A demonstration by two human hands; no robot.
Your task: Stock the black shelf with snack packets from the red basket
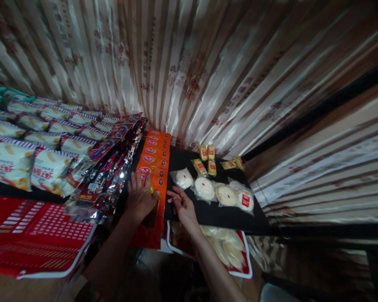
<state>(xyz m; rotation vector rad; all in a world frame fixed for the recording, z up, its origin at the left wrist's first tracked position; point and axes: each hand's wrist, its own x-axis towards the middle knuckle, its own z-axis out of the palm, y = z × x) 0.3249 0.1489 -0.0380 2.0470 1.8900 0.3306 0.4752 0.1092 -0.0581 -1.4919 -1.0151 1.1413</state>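
Note:
My left hand (141, 198) lies with fingers spread on a row of overlapping orange packets (159, 170), which runs from the curtain to the near edge of a black tabletop (204, 214). Close to the row's right edge is my right hand (183, 207), its fingers loosely bent and apart, with nothing visible in them. Right of that hand lie several round white cakes in clear wrappers (204, 188). Behind them are small yellow wrapped cakes (200, 167). The lower end of the orange row is partly hidden by my left hand and forearm.
At left stand rows of white snack bags (11, 163), beside a stack of shiny dark red packets (113, 159). Below the tabletop are a red basket (63, 235) and another basket holding wrapped white rounds (228, 247). A pleated curtain (182, 63) hangs behind; a dark bar (318, 111) slants at right.

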